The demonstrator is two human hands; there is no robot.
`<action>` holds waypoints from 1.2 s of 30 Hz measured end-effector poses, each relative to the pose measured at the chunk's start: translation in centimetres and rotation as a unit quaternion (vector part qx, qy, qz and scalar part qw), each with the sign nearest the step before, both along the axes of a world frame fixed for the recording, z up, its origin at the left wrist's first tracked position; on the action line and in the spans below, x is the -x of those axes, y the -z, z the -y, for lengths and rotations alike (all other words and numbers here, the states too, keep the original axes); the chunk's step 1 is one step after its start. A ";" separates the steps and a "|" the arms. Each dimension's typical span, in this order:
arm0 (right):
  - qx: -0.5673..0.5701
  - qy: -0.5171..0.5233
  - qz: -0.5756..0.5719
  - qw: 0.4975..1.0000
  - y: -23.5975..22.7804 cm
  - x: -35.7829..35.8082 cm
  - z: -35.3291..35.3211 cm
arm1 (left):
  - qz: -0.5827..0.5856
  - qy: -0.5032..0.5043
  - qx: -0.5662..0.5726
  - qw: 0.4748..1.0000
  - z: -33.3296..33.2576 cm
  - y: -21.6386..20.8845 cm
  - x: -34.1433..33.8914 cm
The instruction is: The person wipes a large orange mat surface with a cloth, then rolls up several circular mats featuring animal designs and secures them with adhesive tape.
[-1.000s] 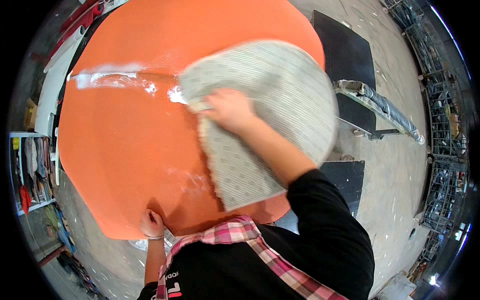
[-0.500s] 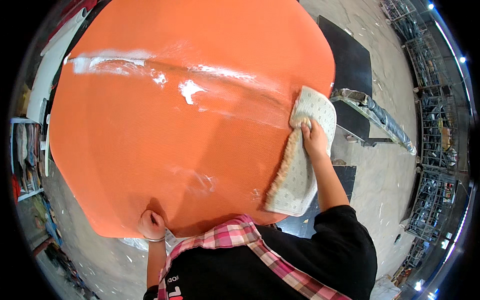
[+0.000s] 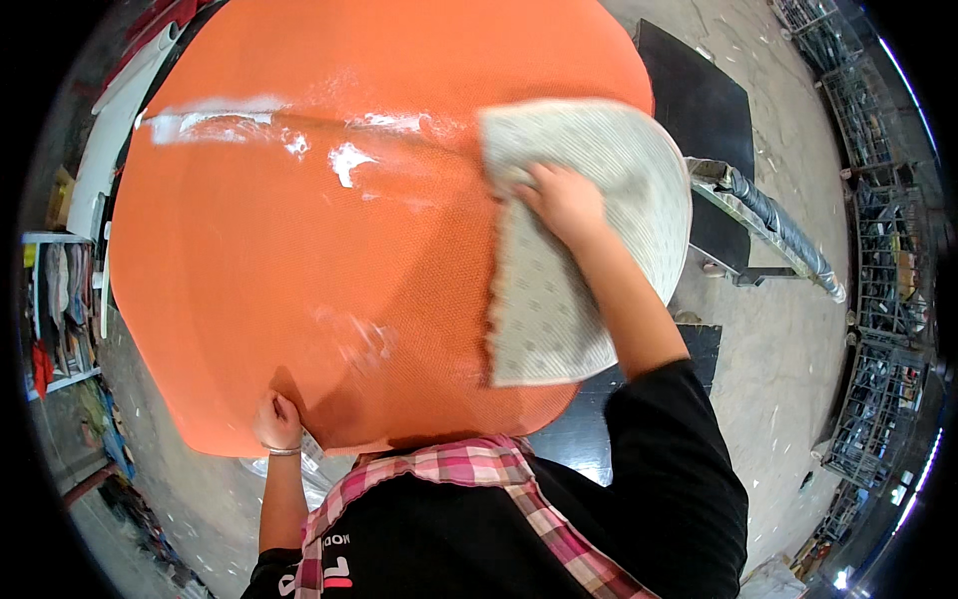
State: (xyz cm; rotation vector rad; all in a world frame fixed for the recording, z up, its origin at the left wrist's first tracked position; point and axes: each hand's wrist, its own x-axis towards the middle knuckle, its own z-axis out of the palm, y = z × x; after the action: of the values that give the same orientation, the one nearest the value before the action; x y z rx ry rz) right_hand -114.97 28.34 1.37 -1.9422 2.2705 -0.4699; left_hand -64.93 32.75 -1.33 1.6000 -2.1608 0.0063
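A D-shaped piece of rug (image 3: 559, 329), its pale dotted backing facing up and a fuzzy edge on its left side, lies over the right part of a large orange textured sheet (image 3: 329, 240). My right hand (image 3: 564, 203) grips the rug near its upper left edge, fingers closed and slightly blurred. At the sheet's near left edge my left hand (image 3: 277, 421) is curled into a fist; whether anything is inside it is hidden. White paste-like smears (image 3: 349, 162) run across the upper part of the sheet, with fainter streaks lower down.
A black board (image 3: 699, 100) lies beyond the sheet's right side, near a frame with a wrapped grey roll (image 3: 778, 225). Wire cages (image 3: 888, 260) line the far right. A shelf of folded materials (image 3: 62, 299) stands at left; concrete floor (image 3: 768, 399) lies at right.
My right hand has moved left and away from me, bringing the rug farther over the orange sheet and spreading it wider. My left hand stays curled at the near edge.
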 end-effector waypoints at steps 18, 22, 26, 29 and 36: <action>0.064 0.199 -0.027 0.977 0.7 3.6 3.8 | 0.022 0.011 0.019 1.000 -0.3 0.4 0.2; -0.017 0.181 0.021 0.983 0.3 0.4 0.7 | 0.028 0.018 0.033 0.999 0.0 0.3 0.1; -0.074 0.130 0.168 0.974 1.7 -5.1 -10.8 | 0.018 0.025 0.029 0.999 -0.2 0.3 0.0; -0.046 0.267 0.286 0.919 3.1 -4.9 -18.4 | 0.018 0.034 0.031 0.999 -0.3 0.2 0.1; 0.370 0.412 0.325 0.767 0.0 1.2 -18.0 | 0.027 0.043 0.010 0.999 -0.2 0.2 0.1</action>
State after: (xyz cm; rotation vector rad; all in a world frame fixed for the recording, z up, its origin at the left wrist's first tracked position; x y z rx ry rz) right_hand -116.13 46.34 1.41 -0.4877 2.4149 -1.9920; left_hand -65.03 32.93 -1.54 1.5113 -2.2623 0.0440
